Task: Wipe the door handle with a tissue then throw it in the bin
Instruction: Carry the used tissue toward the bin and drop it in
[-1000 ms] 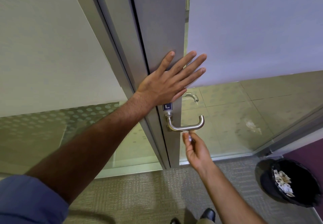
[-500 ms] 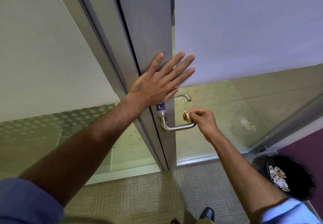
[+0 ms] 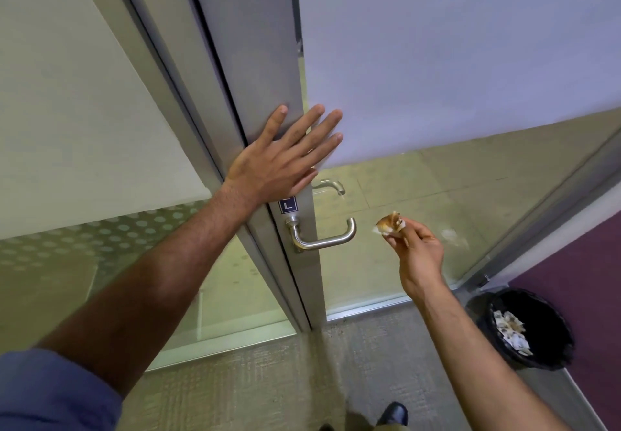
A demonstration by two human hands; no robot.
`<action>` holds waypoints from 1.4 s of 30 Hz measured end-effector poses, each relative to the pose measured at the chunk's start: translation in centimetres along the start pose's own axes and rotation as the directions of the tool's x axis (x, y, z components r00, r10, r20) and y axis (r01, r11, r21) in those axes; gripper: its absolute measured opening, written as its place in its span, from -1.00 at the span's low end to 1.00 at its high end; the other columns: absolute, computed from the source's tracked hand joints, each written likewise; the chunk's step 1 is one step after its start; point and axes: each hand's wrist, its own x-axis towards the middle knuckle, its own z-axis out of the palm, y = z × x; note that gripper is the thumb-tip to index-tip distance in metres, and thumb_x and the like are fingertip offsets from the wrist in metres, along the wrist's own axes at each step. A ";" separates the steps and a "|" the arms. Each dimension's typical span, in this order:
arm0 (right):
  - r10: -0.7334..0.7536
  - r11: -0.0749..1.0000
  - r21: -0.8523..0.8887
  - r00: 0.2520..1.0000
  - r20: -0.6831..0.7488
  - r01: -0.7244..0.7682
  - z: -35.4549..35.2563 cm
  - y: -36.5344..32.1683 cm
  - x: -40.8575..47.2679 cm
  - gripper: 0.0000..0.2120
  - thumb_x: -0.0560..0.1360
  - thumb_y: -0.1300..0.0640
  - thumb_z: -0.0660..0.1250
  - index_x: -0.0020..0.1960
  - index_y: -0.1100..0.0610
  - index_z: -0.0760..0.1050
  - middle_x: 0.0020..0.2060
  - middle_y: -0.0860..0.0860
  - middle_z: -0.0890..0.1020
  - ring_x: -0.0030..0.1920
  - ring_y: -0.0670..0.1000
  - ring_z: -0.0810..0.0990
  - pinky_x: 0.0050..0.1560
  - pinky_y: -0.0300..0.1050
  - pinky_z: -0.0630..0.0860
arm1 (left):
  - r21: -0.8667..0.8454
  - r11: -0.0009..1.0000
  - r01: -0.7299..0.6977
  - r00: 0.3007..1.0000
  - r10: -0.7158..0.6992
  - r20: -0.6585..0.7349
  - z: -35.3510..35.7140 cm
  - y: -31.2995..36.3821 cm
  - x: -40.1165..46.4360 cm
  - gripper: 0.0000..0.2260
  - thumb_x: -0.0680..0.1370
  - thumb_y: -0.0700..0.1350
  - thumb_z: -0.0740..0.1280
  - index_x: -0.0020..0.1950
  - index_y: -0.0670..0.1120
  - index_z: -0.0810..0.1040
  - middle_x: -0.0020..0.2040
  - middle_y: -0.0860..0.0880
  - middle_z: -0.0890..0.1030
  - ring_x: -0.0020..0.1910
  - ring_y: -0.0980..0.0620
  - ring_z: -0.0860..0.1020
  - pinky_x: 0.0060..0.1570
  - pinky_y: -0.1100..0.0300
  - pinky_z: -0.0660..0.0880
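A brushed-metal lever door handle [image 3: 324, 241] sticks out from the grey door edge [image 3: 255, 61]. My left hand [image 3: 280, 162] lies flat on the door above the handle, fingers spread. My right hand [image 3: 415, 252] is a short way right of the handle's tip and pinches a small crumpled tissue [image 3: 389, 224], white with brown stains, at its fingertips. The tissue is clear of the handle. A black bin [image 3: 524, 328] with a black liner stands on the floor at lower right, with several crumpled tissues inside.
Frosted glass panels flank the door, the right one [image 3: 453, 44] reaching down to clear glass. A second handle [image 3: 331, 186] shows through the glass. A purple wall [image 3: 578, 282] rises behind the bin. Beige carpet [image 3: 268, 387] and my black shoe [image 3: 393, 414] lie below.
My right hand rose from under the handle to grip its tip with the tissue, then pulled away to the right with the tissue. The left hand stays pressed on the door.
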 end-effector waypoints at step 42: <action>-0.101 0.583 -0.667 0.773 -0.626 -0.464 -72.8 8.6 35.9 -0.90 0.43 0.26 0.43 -0.10 0.11 0.64 -0.11 0.10 0.71 -0.09 0.11 0.66 -0.02 -0.08 0.56 | -0.836 0.087 0.542 0.770 0.348 0.535 4.4 88.7 25.7 -0.26 0.65 0.36 -0.05 0.76 0.03 -0.03 0.70 0.09 -0.14 0.62 0.21 -0.36 0.52 0.23 -0.41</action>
